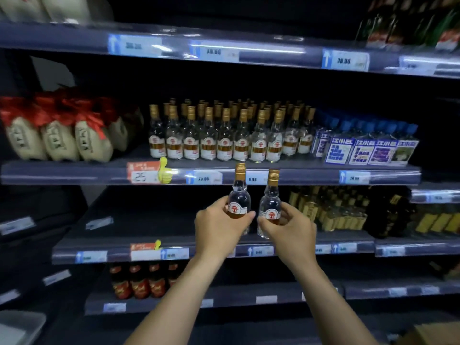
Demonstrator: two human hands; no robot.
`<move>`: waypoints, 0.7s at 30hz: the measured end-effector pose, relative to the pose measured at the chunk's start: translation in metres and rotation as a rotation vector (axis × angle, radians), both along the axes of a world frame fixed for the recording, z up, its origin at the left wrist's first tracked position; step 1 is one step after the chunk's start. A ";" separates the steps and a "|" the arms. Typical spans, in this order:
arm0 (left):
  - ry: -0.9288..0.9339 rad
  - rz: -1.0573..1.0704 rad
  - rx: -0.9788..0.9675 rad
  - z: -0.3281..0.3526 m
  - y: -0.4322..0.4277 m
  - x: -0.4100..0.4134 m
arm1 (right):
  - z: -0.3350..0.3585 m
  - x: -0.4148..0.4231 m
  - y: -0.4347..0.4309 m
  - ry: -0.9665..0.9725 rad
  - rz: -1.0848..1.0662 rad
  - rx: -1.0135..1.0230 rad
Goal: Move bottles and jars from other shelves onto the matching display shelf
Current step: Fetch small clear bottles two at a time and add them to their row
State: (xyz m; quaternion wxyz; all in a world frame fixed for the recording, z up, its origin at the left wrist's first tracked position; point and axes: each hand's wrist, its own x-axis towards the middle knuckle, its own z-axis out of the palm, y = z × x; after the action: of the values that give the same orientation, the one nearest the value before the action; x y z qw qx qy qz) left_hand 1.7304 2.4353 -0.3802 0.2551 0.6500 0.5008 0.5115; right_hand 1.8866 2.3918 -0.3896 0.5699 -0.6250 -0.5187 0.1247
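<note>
My left hand (219, 227) grips a small clear bottle (239, 192) with a gold cap and a red-and-white label. My right hand (291, 230) grips a second identical bottle (271, 197). Both bottles stand upright, side by side, in front of the price rail of the middle shelf (286, 176). On that shelf above them stand several rows of the same gold-capped bottles (225, 135). The lower shelf (149, 227) behind my hands is dark and bare on its left part.
Cream jars with red ribbons (57, 135) sit left on the middle shelf, blue-capped bottles (368, 145) right. Yellow-labelled bottles (333, 210) fill the lower shelf's right side. Red-labelled dark bottles (139, 282) stand on the shelf below. Green bottles (410, 23) are at top right.
</note>
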 end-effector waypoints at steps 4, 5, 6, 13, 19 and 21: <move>-0.018 -0.032 0.028 0.011 0.037 0.042 | 0.010 0.040 0.029 0.004 -0.038 0.035; -0.024 -0.038 0.033 0.014 0.045 0.053 | 0.014 0.051 0.036 -0.010 -0.046 0.043; -0.028 -0.038 0.042 0.017 0.053 0.065 | 0.018 0.063 0.043 -0.020 -0.052 0.056; -0.034 -0.023 0.149 0.057 0.093 0.146 | 0.057 0.144 0.091 -0.069 -0.036 0.158; 0.010 0.109 0.226 0.078 0.118 0.198 | 0.083 0.185 0.123 -0.091 0.000 0.192; 0.039 0.152 0.236 0.076 0.125 0.208 | 0.083 0.192 0.133 -0.099 0.007 0.199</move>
State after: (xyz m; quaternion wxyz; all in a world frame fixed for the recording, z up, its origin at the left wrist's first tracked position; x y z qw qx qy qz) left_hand 1.9380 2.5606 -0.3040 0.1277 0.6455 0.4899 0.5719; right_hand 2.0791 2.5252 -0.3070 0.6021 -0.5689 -0.5584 0.0437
